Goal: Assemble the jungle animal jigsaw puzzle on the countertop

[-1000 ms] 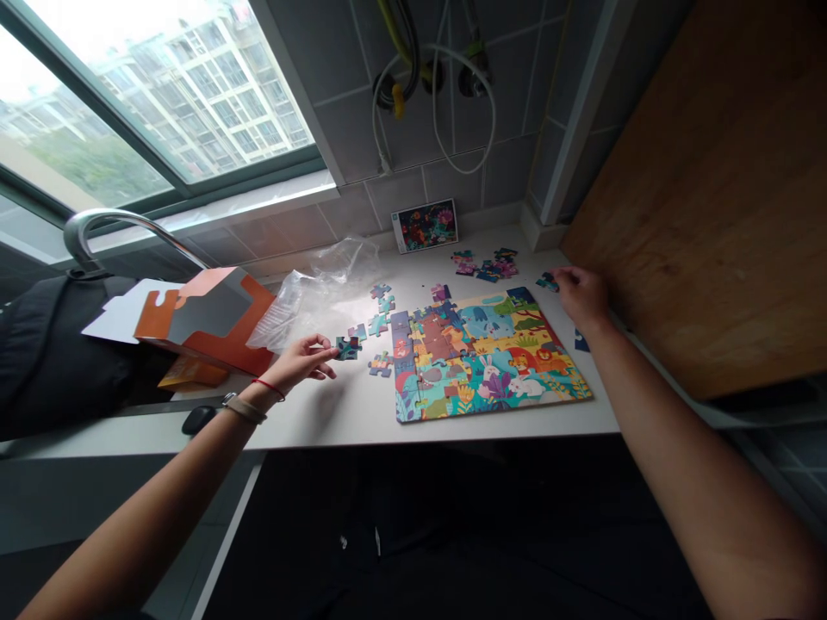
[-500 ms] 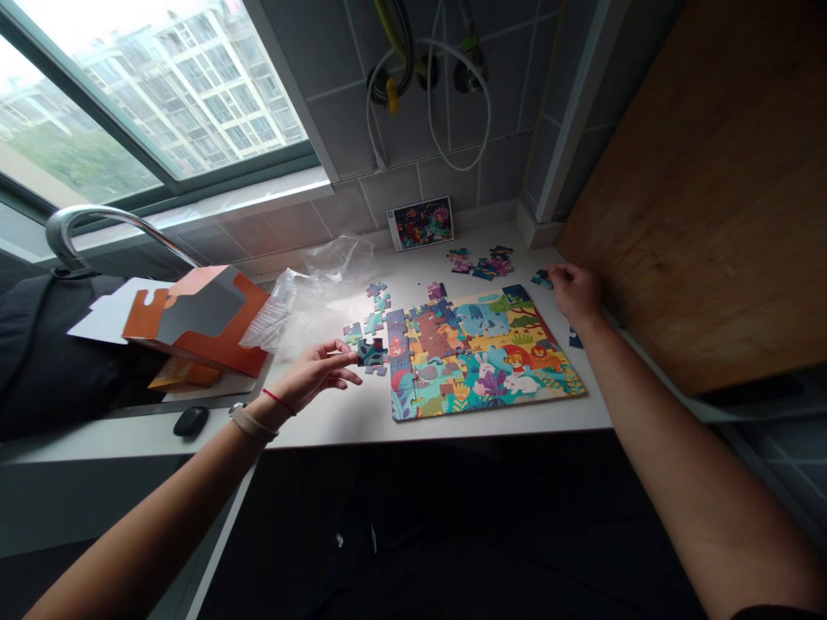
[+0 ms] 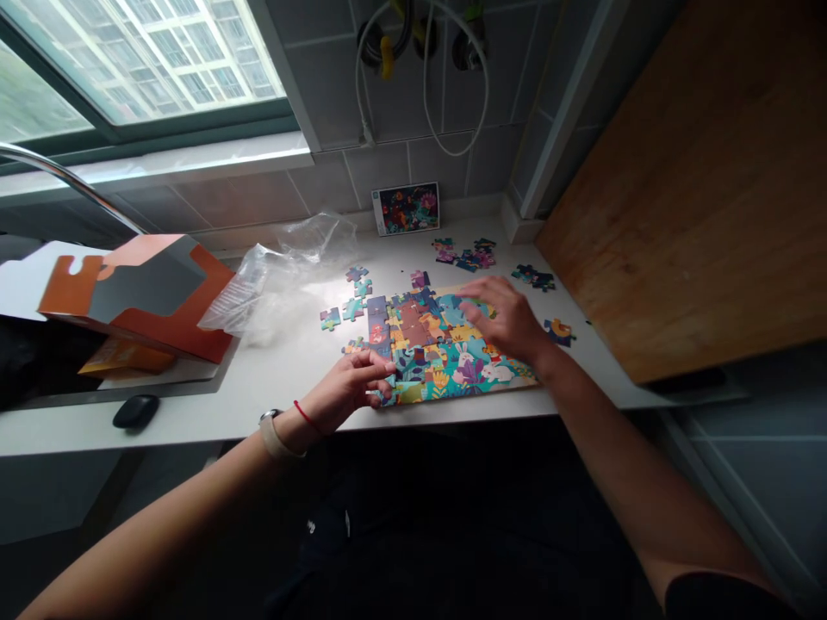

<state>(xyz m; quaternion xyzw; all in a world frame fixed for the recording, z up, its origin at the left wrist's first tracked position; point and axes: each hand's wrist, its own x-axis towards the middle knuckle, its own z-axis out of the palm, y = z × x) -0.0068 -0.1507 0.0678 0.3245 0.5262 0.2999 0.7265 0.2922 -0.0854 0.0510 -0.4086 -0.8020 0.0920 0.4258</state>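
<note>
My left hand [image 3: 355, 385] pinches a dark teal puzzle piece [image 3: 409, 364] above the lower left part of the animal jigsaw puzzle [image 3: 475, 379]. Over the puzzle's upper right hovers my right hand [image 3: 507, 320], fingers apart and holding nothing I can see; it hides part of the picture. Loose pieces [image 3: 353, 308] lie along the puzzle's left side, and a purple piece [image 3: 419, 279] sits at its top edge. More loose pieces [image 3: 475, 257] are scattered behind it. To the right are dark pieces [image 3: 533, 276] and an orange-and-blue piece [image 3: 559, 331].
A picture card [image 3: 407, 209] leans on the tiled wall. Clear plastic wrapping [image 3: 277, 275] lies left of the pieces, beside an open orange box [image 3: 148, 293]. A black mouse [image 3: 135, 412] rests near the counter's front edge. A wooden panel [image 3: 698, 189] borders the right.
My right hand has left the dark pieces at the right and come in over the puzzle. My left hand has carried its piece rightward over the puzzle. The view has shifted.
</note>
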